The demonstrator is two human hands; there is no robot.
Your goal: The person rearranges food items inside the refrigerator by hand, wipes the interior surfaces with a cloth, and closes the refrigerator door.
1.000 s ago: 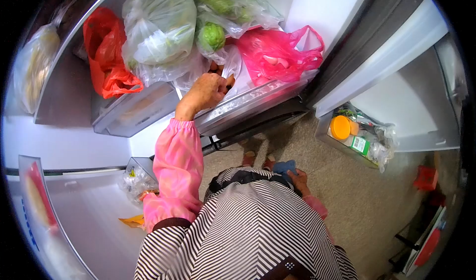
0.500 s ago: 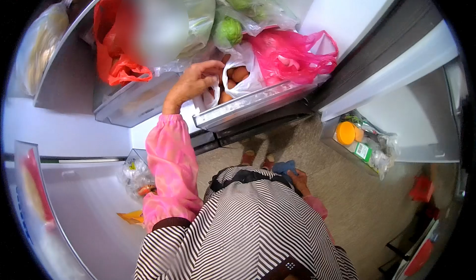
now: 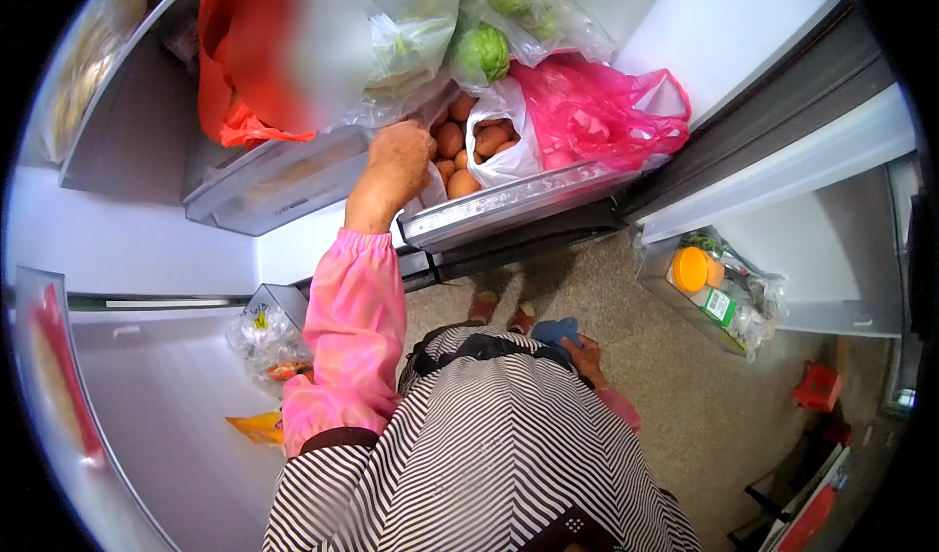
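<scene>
My left hand (image 3: 393, 161), in a pink sleeve, reaches into the open fridge drawer (image 3: 509, 205). Its fingers are curled closed at the left edge of a white plastic bag (image 3: 431, 192), and the fingertips are partly hidden. Brown eggs (image 3: 463, 182) show just right of the knuckles. Beside them, a second white bag (image 3: 507, 166) stands open with more brown eggs inside. A pink plastic bag (image 3: 606, 112) lies at the drawer's right end. Low by my waist, my right hand (image 3: 587, 361) is closed around a blue cloth (image 3: 556, 332).
Behind the eggs lie a green vegetable (image 3: 480, 53) in clear plastic and a red bag (image 3: 220, 73). A clear drawer front (image 3: 279, 185) is at the left. Open fridge doors flank me; the right door's bin (image 3: 675, 278) holds an orange-lidded jar (image 3: 690, 269). A red stool (image 3: 818, 387) stands on the floor.
My left hand has turned and its fingers have curled closed at the bag's edge. More eggs are uncovered beside it. The view has shifted slightly; my right hand keeps the cloth.
</scene>
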